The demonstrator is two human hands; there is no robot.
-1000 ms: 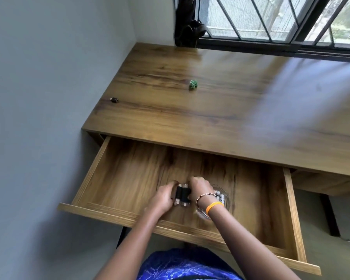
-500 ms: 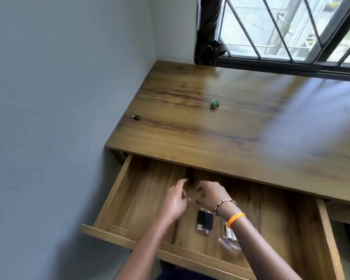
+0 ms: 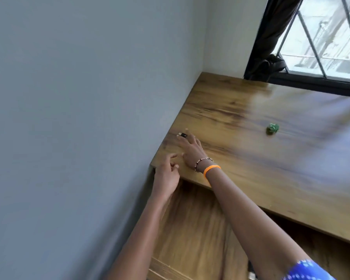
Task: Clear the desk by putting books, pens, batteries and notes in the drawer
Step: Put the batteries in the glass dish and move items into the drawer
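A: Status on the clear-out?

B: Nearly done, judged from the top. Only two small items are seen on the table (image 3: 261,158): a small black item (image 3: 183,135), possibly a battery but too small to be sure, and a crumpled green scrap (image 3: 272,128), likely a note. No books or pens are seen on the part of the top in view.

A: Hands?

B: The right hand (image 3: 191,151) is stretched flat over the table, fingers extended toward the black item; the fingertips are right at it, but contact can't be confirmed through the blur. Nothing is gripped. The left hand (image 3: 167,174) is held at the table's near corner, just behind and left of the right hand, fingers loosely curled, nothing held.

A: Drawer?

B: The drawer (image 3: 194,229) is pulled out, under both forearms. Only a strip of its floor is visible; contents mostly hidden by the arms, so what's been stowed can't be verified from this view.

A: Remaining?

B: Black item to be picked up, probably next. Green scrap lies well off to the right of the right hand, a separate reach. Both to be dropped in the drawer. Black item sits close to the wall-side edge, so a nudge off is a risk.
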